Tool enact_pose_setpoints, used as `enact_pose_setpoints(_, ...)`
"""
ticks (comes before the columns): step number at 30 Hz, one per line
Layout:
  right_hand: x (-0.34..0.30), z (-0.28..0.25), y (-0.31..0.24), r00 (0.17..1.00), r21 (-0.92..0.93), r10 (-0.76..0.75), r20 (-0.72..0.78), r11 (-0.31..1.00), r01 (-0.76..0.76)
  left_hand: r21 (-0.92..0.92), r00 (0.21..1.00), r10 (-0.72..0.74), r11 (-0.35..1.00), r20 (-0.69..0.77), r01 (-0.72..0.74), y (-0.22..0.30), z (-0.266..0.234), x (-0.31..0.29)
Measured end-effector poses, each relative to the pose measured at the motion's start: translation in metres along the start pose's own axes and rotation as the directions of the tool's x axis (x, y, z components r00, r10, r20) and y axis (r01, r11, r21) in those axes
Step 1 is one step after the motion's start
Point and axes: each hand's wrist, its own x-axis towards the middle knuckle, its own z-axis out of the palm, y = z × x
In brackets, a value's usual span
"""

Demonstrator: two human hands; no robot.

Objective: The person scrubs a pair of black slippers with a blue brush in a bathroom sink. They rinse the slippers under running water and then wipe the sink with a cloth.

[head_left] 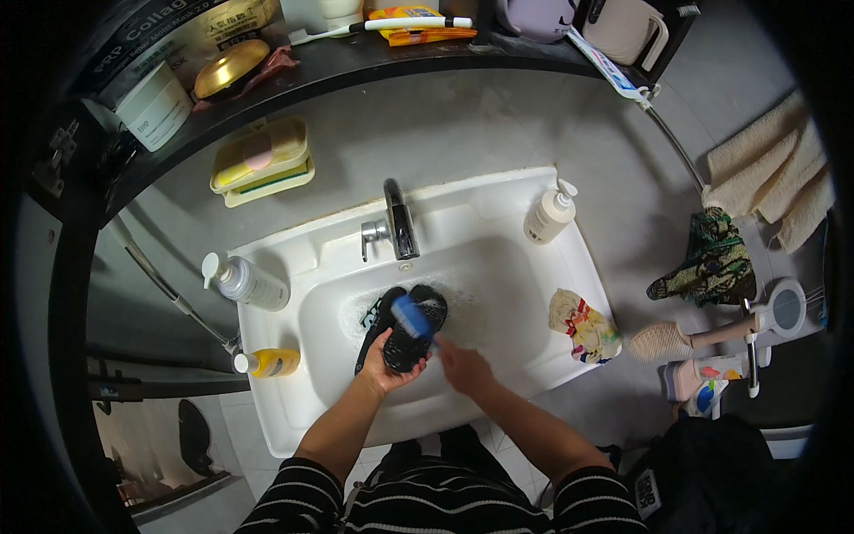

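My left hand (384,370) grips a black slipper (406,356) by its near end, tilted up over the sink basin with the sole showing. Across that sole lies a blue scrubbing brush (410,315), smeared by motion. My right hand (465,368) is closed at the brush's near end, to the right of the slipper; the handle is blurred. A second black slipper (374,322) with a pale print rests in the basin to the left, partly covered by the first. White suds (351,311) surround the slippers beneath the tap (402,222).
Pump bottles stand on the white sink's (283,405) rim: a clear one (253,283), a yellow one (274,362) and a cream one (550,215). A patterned cloth (583,327) drapes over the right rim. A dark shelf (342,76) overhangs the far side.
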Motion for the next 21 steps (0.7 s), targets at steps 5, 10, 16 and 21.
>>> enact_pose_setpoints(5, 0.026, 0.026, 0.044, 0.983, -0.07, 0.138, -0.12, 0.987, -0.147, -0.041, 0.997, -0.077, 0.996, 0.02, 0.077, -0.001, -0.014, 0.001)
enact_pose_setpoints(10, 0.006, -0.002, -0.005, 0.992, -0.009, 0.023, 0.128, 1.0, -0.022, -0.037, 0.994, -0.101, 0.994, 0.036, 0.103, 0.005, -0.018, -0.006)
enact_pose_setpoints(16, 0.036, 0.011, 0.03, 0.988, -0.112, 0.157, -0.003, 0.981, -0.156, 0.031, 0.995, -0.097, 0.995, 0.007, 0.096, 0.005, -0.017, -0.008)
enact_pose_setpoints(21, 0.015, 0.001, -0.014, 0.98, -0.101, 0.08, 0.185, 0.993, -0.062, -0.01, 0.996, -0.094, 0.996, -0.012, 0.094, 0.008, -0.024, -0.013)
